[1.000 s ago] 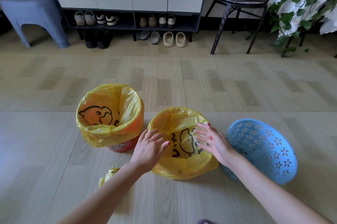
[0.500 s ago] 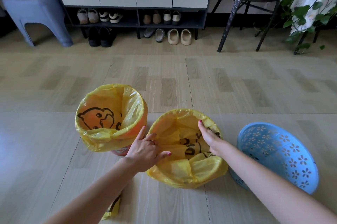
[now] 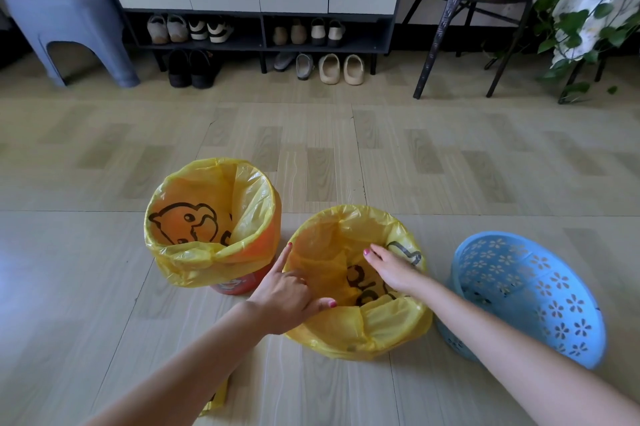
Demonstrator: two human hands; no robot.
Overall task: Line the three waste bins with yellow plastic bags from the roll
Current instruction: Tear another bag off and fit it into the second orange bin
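Note:
Three bins stand on the floor. The left orange bin [image 3: 239,285] wears a yellow bag [image 3: 211,256] with a cartoon print, folded over its rim. The middle bin is fully wrapped in a second yellow bag [image 3: 388,325]. My left hand [image 3: 285,297] rests on its near-left rim, forefinger stretched out, thumb hooked over the edge. My right hand [image 3: 394,269] reaches inside this bag, fingers spread flat against the lining. The blue perforated bin [image 3: 540,294] at the right has no bag in it. The yellow roll [image 3: 216,398] peeks out under my left forearm.
A shoe cabinet [image 3: 259,30] with several pairs of shoes runs along the back wall. A blue plastic stool [image 3: 69,27] stands at the back left, a black chair [image 3: 474,3] and a trailing plant [image 3: 588,17] at the back right. Wood-look floor lies all around the bins.
My right hand has gone from the bag's outer right rim down into the middle bin. My left hand stayed on the near-left rim. The view has tilted slightly.

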